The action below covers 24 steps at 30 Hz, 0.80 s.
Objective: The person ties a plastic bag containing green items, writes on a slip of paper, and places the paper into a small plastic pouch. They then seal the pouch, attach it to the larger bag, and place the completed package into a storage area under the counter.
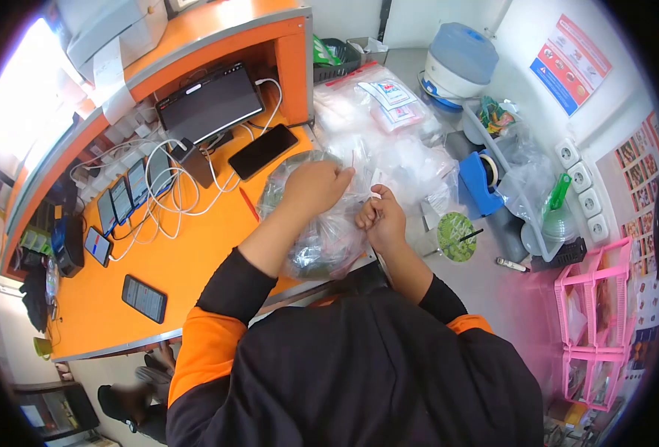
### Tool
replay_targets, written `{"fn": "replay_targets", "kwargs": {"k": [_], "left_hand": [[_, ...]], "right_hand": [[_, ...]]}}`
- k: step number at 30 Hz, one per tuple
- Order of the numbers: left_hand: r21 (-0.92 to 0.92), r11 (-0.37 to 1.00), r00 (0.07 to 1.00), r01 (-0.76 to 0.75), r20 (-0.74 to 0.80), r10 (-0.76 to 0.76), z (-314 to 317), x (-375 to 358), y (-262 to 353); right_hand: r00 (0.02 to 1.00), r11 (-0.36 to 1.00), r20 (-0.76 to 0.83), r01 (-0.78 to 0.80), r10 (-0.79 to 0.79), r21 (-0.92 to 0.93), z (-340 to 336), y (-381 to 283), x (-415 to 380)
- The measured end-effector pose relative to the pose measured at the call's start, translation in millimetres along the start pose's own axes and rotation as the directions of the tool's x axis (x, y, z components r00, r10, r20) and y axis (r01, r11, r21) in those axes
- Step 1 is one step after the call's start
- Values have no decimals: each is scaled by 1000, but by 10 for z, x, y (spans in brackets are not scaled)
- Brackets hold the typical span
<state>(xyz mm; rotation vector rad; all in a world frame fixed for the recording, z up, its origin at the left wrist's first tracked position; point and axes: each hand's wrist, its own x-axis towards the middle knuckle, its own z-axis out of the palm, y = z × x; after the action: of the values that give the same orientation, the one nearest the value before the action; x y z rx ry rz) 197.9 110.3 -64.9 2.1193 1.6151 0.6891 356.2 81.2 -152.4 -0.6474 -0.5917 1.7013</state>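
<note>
A clear plastic bag (323,249), bulging with wrapped contents, sits at the right end of the orange counter, close against my body. My left hand (316,186) is closed at the top of this bag, thumb pointing right, its other fingers mostly hidden. Just to the right, my right hand (383,217) is curled in a pinch at the bag's edge; what its fingertips hold is too small to make out. A small white paper strip (376,179) shows right above those fingertips. Behind both hands lies a heap of clear plastic bags (411,160).
On the orange counter (195,257) are a tablet (210,104), a black phone (263,152), another phone (144,299) and tangled white cables. To the right stand a blue tape dispenser (481,182), a cup with a green lid (457,237) and pink racks (594,320). A person crouches lower left.
</note>
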Motion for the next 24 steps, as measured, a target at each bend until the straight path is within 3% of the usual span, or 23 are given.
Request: {"fn": "replay_targets", "kwargs": {"k": [2, 5, 7, 11, 14, 17, 20, 24], "left_hand": [[247, 946, 956, 208, 152, -250, 49, 169, 85], [358, 910, 955, 210, 125, -269, 131, 218, 193], [339, 927, 982, 162, 34, -184, 265, 217, 166], [226, 967, 992, 116, -71, -102, 412, 220, 23], [-34, 999, 995, 42, -92, -45, 387, 158, -36], [-377, 926, 998, -22, -55, 1, 25, -32, 127], [-672, 739, 999, 38, -2, -53, -147, -244, 156], [-881, 472, 998, 40, 7, -70, -338, -498, 318]], "right_hand": [[1000, 999, -17, -23, 24, 41, 29, -44, -3], [996, 998, -66, -56, 55, -8, 25, -52, -5], [993, 992, -96, -79, 69, -98, -36, -38, 21], [993, 939, -109, 9, -49, -343, -43, -63, -9], [975, 838, -140, 73, -175, -541, 60, -137, -126], [956, 694, -117, 109, -270, -712, 318, -426, -302], [948, 659, -44, 186, -316, -728, 490, -675, -509], [959, 609, 38, 209, -282, -765, 773, -934, -696]]}}
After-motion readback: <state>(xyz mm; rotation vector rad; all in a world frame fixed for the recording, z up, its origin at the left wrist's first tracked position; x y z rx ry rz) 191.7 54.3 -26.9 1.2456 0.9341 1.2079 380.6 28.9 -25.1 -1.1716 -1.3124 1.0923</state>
